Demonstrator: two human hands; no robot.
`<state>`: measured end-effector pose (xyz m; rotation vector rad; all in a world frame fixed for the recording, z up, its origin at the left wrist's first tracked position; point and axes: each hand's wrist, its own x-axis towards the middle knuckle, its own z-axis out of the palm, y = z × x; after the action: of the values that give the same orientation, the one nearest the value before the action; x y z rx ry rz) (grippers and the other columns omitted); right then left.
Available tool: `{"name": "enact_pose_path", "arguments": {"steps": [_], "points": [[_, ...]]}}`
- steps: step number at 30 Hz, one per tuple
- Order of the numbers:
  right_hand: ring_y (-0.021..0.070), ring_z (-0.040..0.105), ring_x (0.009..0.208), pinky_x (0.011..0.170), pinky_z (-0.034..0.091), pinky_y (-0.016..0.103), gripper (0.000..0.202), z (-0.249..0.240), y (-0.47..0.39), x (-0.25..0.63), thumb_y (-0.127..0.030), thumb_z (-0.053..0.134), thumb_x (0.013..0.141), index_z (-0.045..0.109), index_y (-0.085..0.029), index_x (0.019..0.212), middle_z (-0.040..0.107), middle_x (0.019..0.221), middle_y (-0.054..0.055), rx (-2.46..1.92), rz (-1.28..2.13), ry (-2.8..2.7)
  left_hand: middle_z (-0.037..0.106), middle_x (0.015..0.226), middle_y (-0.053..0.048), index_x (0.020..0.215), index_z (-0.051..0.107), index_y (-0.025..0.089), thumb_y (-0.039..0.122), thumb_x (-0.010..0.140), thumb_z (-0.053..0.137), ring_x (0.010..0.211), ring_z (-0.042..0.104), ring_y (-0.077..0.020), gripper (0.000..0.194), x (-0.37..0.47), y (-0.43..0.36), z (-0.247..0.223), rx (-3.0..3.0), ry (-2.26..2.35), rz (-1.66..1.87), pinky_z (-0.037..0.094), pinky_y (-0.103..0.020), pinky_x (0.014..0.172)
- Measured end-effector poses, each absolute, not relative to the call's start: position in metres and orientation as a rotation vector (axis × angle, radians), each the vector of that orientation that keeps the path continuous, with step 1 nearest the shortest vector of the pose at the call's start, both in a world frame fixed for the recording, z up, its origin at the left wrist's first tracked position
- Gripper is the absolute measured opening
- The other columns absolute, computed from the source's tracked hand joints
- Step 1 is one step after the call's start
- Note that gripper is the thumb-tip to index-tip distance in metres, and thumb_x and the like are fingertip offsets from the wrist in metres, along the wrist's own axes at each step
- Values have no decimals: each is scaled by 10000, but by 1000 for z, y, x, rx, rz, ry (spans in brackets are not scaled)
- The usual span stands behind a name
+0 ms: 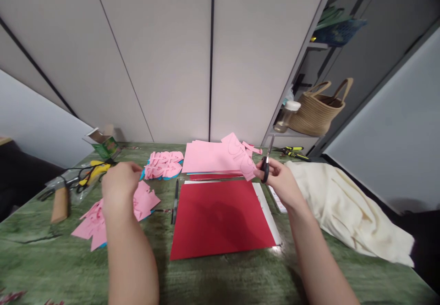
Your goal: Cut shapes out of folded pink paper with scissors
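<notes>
My right hand (277,176) grips black-handled scissors (266,167) with the blades pointing up. A pink paper piece (247,166) with drawn outlines meets its fingertips, at the right end of a pink paper stack (206,156). On the left, my left hand (120,183) is curled above a loose heap of pink cut paper (146,202); whatever its fingers hold is hidden. Just beyond it lie layered pink cut-outs (164,163) with blue paper beneath. Between my arms lies a red sheet (220,220) over white paper.
A black pen (175,202) lies left of the red sheet. At left are a wooden handle (60,204), a yellow tool (98,171) and a green box (106,145). Cream cloth (343,208) and yellow-black pliers (294,152) lie right. A woven basket (318,112) stands on the shelf.
</notes>
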<state>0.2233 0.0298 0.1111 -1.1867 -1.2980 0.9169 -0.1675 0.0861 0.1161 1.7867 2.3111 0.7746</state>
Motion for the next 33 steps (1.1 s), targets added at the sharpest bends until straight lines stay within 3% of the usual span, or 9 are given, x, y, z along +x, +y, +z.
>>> {"name": "enact_pose_path", "arguments": {"steps": [2, 5, 10, 14, 16, 20, 33], "points": [[117, 526, 624, 582, 408, 228, 263, 110, 30, 223, -314, 725, 618, 580, -170, 784, 578, 714, -13, -1182, 925, -1299, 667, 732, -91, 685, 638, 185, 236, 660, 561, 749, 601, -273, 96, -146, 78, 129, 1839, 2394, 837, 397, -348, 677], [109, 519, 619, 576, 398, 218, 249, 110, 30, 222, -294, 723, 627, 577, -173, 788, 576, 707, -22, -1180, 944, -1299, 667, 712, -22, 697, 633, 198, 246, 668, 589, 707, 603, -195, 71, -97, 67, 148, 1932, 2073, 1057, 414, -278, 663], [107, 508, 620, 572, 393, 215, 240, 109, 29, 224, -280, 717, 640, 574, -170, 798, 564, 703, -23, -1192, 932, -1318, 625, 669, -6, 648, 583, 179, 247, 674, 623, 654, 567, -143, 84, -29, 58, 145, 2068, 1384, 1054, 418, -240, 603], [118, 517, 643, 587, 407, 226, 235, 109, 29, 223, -279, 709, 646, 572, -168, 802, 555, 712, -14, -1182, 933, -1341, 634, 747, -7, 917, 595, 197, 352, 630, 700, 700, 583, -151, 343, 4, 60, 124, 1901, 998, 860, 443, -252, 614], [121, 523, 659, 601, 411, 229, 227, 110, 28, 222, -262, 708, 644, 574, -169, 802, 563, 730, -10, -1181, 946, -1359, 652, 806, -41, 948, 603, 173, 386, 629, 700, 741, 594, -170, 396, 16, 61, 118, 1817, 935, 847, 452, -271, 643], [119, 521, 671, 608, 405, 223, 208, 112, 27, 220, -225, 709, 637, 561, -173, 774, 566, 729, -17, -1163, 997, -1408, 681, 880, -77, 858, 665, 141, 395, 725, 613, 810, 604, -195, 292, 29, 58, 116, 1791, 791, 808, 447, -290, 707], [100, 451, 546, 524, 366, 219, 249, 110, 30, 218, -334, 684, 682, 569, -190, 849, 466, 602, -59, -1143, 968, -1300, 673, 779, -70, 785, 672, 115, 315, 745, 569, 734, 590, -183, 228, 32, 61, 109, 1762, 776, 866, 434, -278, 665]]}}
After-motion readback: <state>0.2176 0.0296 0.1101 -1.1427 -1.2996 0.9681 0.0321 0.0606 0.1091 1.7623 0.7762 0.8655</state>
